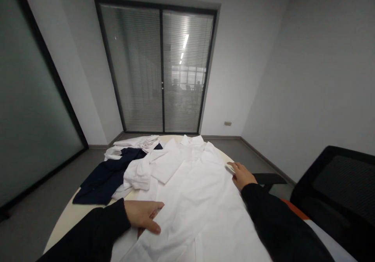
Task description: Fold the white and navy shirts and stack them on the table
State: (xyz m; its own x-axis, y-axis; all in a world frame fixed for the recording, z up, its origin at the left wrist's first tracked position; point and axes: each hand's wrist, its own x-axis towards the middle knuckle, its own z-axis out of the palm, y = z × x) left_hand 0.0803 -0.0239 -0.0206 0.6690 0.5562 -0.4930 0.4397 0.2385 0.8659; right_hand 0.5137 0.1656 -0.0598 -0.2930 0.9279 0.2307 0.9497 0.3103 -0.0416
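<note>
A white collared shirt [202,191] lies spread over the round table, its collar at the far end and its body reaching toward me. Its left sleeve is bent and bunched. At the near left edge of the shirt, my left hand [143,215] has its thumb over the cloth; the other fingers are partly hidden, and it seems to hold the edge loosely. My right hand [242,175] is at the far right side, its fingers closed on a bit of white cloth that looks like part of the shirt.
A dark navy garment [102,180] and another crumpled white garment [137,141] lie on the left of the pale table [63,223]. A black mesh chair [336,187] stands close on the right. Glass doors with blinds [158,70] are beyond the table.
</note>
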